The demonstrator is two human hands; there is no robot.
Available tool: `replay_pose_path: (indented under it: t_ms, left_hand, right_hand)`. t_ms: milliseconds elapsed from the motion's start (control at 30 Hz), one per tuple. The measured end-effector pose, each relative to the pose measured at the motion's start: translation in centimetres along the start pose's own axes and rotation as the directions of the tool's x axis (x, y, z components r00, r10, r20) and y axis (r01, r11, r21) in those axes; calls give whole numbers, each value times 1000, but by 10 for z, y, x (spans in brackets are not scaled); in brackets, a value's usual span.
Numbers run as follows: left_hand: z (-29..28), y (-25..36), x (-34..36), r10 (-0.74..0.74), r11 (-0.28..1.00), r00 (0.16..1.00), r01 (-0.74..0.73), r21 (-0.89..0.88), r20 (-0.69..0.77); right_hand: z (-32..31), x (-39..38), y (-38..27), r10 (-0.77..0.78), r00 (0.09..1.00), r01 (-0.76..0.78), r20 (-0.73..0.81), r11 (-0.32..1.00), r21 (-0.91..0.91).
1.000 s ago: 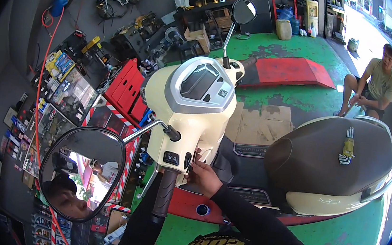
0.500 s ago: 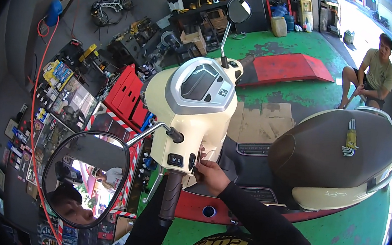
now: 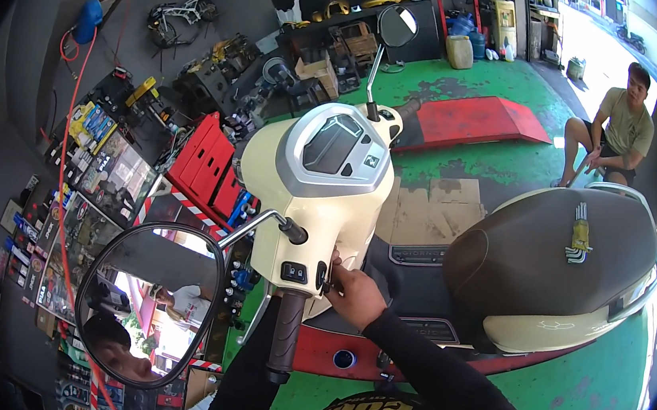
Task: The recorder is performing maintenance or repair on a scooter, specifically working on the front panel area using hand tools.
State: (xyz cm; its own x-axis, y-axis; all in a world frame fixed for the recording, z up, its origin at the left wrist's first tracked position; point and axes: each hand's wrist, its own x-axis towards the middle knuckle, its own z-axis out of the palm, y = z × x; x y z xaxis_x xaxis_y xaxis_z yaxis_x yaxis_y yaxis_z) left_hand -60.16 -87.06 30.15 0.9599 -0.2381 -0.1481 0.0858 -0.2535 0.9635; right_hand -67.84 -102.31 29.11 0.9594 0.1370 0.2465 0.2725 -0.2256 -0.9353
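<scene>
The right hand (image 3: pixel 359 298) curls at the cream plastic handlebar cover (image 3: pixel 327 219), near the brown rubber grip (image 3: pixel 287 333); the left hand is hidden. Either's hold I cannot tell.

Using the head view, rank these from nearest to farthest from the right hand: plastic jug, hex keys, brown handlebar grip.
1. Brown handlebar grip: close by, to the left of the right hand.
2. Hex keys: off to the right, on the seat.
3. Plastic jug: far back across the room.
</scene>
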Motion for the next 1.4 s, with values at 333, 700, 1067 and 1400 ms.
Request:
replay_pose_path:
  t_ms: [333, 700, 1067, 1400]
  left_hand:
    - [-3, -27, 17, 362, 932, 921, -362, -24, 148]
    - [-25, -50, -1, -152, 988, 988, 150, 43, 36]
    - [-11, -32, 14, 400, 899, 900, -348, 265, -174]
    - [24, 57, -21, 4, 957, 995, 23, 290, -95]
  right_hand:
    - [-10, 10, 7, 357, 897, -439, 260, 781, 444]
    - [7, -7, 5, 248, 939, -332, 238, 479, 813]
    - [1, 10, 11, 168, 911, -408, 377, 508, 759]
    - [-9, 27, 39, 282, 845, -527, 454, 308, 792]
